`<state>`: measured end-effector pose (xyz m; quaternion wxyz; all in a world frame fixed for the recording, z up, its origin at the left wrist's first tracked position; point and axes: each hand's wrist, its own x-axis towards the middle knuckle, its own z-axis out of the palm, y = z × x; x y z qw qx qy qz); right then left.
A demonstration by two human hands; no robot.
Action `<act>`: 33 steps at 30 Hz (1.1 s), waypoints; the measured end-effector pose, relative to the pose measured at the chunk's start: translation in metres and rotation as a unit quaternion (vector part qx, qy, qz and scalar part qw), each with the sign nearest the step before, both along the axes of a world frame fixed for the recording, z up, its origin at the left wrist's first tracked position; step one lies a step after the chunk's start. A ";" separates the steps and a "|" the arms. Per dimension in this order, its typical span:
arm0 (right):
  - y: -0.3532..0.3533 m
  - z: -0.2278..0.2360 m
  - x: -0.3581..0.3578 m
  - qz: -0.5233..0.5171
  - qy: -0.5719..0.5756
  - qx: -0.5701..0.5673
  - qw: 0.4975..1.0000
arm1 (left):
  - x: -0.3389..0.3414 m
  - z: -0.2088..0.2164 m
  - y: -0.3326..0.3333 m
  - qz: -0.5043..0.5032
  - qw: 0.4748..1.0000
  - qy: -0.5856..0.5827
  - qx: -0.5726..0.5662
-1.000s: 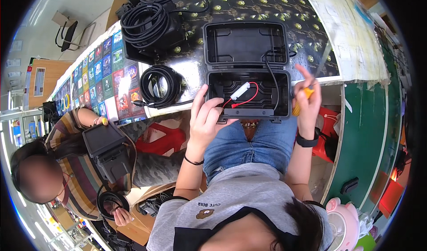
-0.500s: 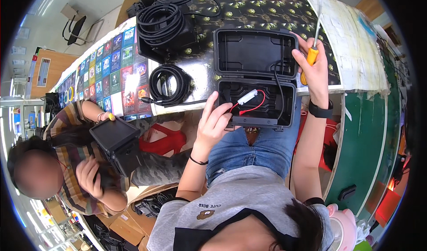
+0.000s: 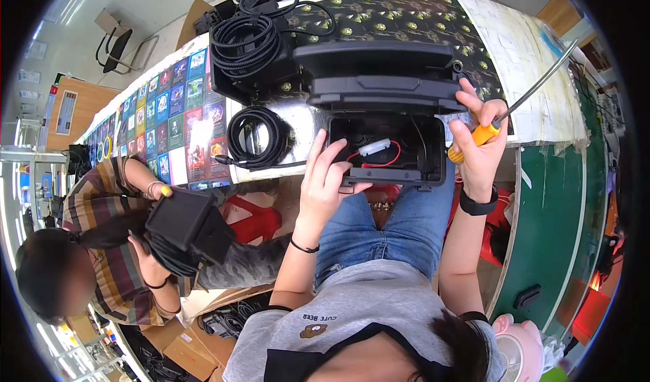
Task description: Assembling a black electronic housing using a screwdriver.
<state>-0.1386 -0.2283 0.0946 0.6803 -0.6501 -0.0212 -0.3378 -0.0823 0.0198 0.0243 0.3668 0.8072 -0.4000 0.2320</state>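
A black plastic box point(image 3: 387, 177) with a hinged lid point(image 3: 382, 87) rests at the table edge over my lap. The lid stands partly lowered. My left hand point(image 3: 323, 191) grips the box's left front corner, thumb along the front rim. Inside lie a white tube-shaped part point(image 3: 374, 147) with red wire and a thin black cable. My right hand point(image 3: 482, 157) wraps round the yellow handle of a screwdriver point(image 3: 484, 135), its metal shaft pointing up and right. The index fingertip of that hand is at the lid's right edge.
A coiled black cable point(image 3: 237, 138) lies left of the box. Behind it, another black box carries more coiled corrugated cable point(image 3: 247, 47). At my left, a co-worker holds a black box point(image 3: 183, 219) with cable. A pink fan point(image 3: 518, 345) is at the lower right.
The lid has swung from wide open to partly lowered. My right hand has shifted, and the screwdriver now leans right. The co-worker's box has turned.
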 end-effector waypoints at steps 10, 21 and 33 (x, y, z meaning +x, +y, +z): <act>0.000 0.014 0.008 -0.022 0.049 0.015 0.998 | -0.005 -0.010 -0.014 0.007 0.983 0.067 -0.168; -0.010 0.006 0.043 -0.041 0.109 -0.037 0.992 | 0.015 0.000 -0.029 0.015 0.930 0.258 -0.263; -0.021 0.004 0.023 -0.015 0.101 -0.064 0.993 | 0.012 0.000 -0.025 -0.016 0.934 0.251 -0.256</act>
